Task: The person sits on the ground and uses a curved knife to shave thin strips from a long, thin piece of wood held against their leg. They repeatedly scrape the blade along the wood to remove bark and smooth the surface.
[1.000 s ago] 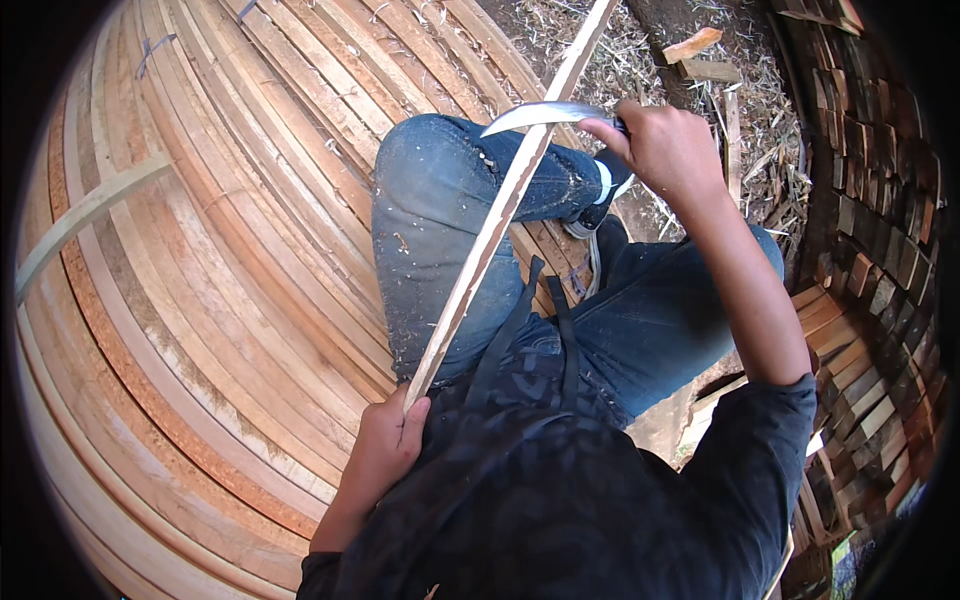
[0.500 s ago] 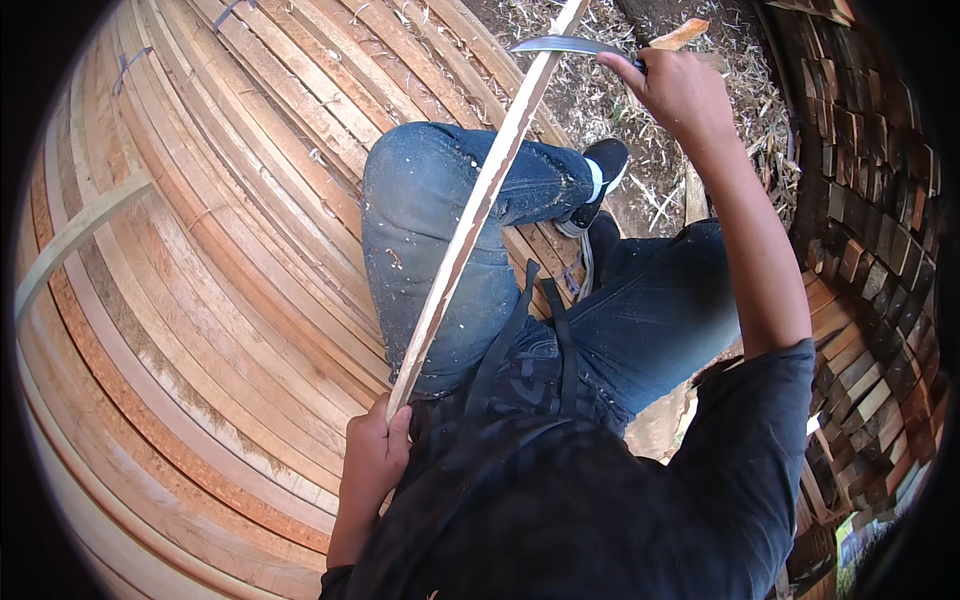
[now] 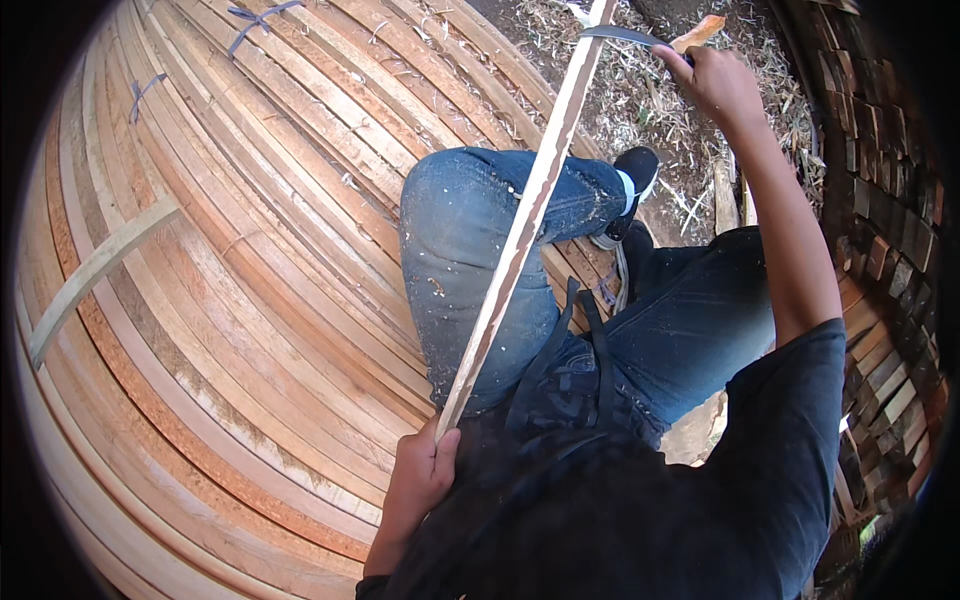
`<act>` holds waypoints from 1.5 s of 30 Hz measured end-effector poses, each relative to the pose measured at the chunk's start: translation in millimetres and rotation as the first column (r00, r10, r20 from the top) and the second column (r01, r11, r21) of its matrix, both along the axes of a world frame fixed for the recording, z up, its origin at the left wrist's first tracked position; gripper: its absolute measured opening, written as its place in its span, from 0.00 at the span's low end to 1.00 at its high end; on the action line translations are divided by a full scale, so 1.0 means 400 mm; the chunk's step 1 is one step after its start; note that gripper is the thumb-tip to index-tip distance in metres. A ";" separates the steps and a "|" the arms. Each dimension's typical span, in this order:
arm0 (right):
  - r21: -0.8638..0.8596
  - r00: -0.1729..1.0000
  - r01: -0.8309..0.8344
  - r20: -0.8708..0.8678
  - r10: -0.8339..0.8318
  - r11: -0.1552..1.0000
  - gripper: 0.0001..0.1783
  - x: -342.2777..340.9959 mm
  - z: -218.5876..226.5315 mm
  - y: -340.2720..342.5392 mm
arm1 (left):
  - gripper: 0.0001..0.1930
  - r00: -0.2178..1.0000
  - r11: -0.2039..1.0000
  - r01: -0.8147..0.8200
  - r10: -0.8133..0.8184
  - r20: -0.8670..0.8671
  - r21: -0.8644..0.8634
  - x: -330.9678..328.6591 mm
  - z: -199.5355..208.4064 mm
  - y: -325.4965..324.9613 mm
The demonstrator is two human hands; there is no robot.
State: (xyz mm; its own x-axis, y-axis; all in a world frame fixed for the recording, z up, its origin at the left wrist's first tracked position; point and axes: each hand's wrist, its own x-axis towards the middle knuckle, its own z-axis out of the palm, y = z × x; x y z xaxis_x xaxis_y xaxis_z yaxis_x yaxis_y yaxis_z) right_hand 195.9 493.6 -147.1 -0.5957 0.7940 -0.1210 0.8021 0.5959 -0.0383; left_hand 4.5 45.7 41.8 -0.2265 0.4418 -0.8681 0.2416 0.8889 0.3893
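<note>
My left hand (image 3: 420, 472) is closed round the near end of a long, narrow wooden strip (image 3: 525, 222). The strip slants up across my left thigh toward the far side, pale with a ragged brown band along it. At its far part the curved blade of a sickle-like knife (image 3: 622, 35) lies across the wood. My right hand (image 3: 730, 88) is wrapped round the knife's handle, thumb stretched toward the blade; the handle is mostly hidden by the fingers. A pale shaving (image 3: 578, 13) shows beside the strip near the blade.
Long sawn wooden strips (image 3: 250, 300) lie side by side under and left of me, some tied with dark bands. A short loose strip (image 3: 100, 275) lies across them. Shavings (image 3: 690, 150) cover the ground ahead. Stacked wood pieces (image 3: 890, 210) rise at the right. An orange-brown wood piece (image 3: 698, 33) shows beyond my right hand.
The whole view has shifted, so most things sit further right and lower. Compared with my legs, my right hand and the blade have moved farther away along the strip. Both hands keep their grip.
</note>
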 end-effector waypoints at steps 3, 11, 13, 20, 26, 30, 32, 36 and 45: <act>0.026 0.926 -0.342 -0.159 0.342 0.939 0.44 -0.093 0.091 -0.161 | 0.13 0.999 0.999 -0.033 0.033 0.026 0.000 0.016 0.007 -0.039; 0.064 0.939 -0.314 -0.127 0.320 0.947 0.41 -0.085 0.088 -0.126 | 0.15 0.994 0.992 -0.092 0.096 0.047 -0.089 0.009 0.032 -0.022; 0.084 0.964 -0.221 -0.131 0.231 0.972 0.42 -0.048 0.013 -0.027 | 0.15 0.995 0.996 -0.061 0.065 0.073 -0.062 0.018 0.026 -0.011; 0.052 0.952 -0.232 -0.195 0.237 0.971 0.38 -0.109 0.039 -0.059 | 0.14 0.999 0.996 -0.053 0.052 -0.006 -0.075 0.028 0.030 -0.001; -0.016 0.949 0.294 -0.113 -0.294 0.956 0.37 0.056 0.123 0.100 | 0.15 0.997 0.997 -0.073 0.073 -0.008 0.004 0.018 0.035 -0.009; -0.036 0.986 -0.162 0.034 0.163 0.986 0.37 -0.057 0.090 -0.012 | 0.15 0.996 0.991 -0.089 0.087 -0.024 -0.095 0.004 0.026 -0.009; 0.096 0.998 0.047 0.035 -0.050 0.994 0.40 0.016 0.008 0.092 | 0.15 0.998 0.993 -0.060 0.057 -0.036 -0.100 0.003 0.026 0.020; 0.150 0.947 0.289 0.101 -0.305 0.946 0.40 0.202 -0.075 0.231 | 0.15 0.998 0.994 -0.055 0.053 -0.025 -0.092 0.001 0.050 -0.008; 0.126 0.977 -0.167 -0.114 0.181 0.978 0.35 -0.025 -0.040 0.078 | 0.14 0.997 0.995 -0.046 0.040 -0.069 -0.091 0.015 0.055 0.015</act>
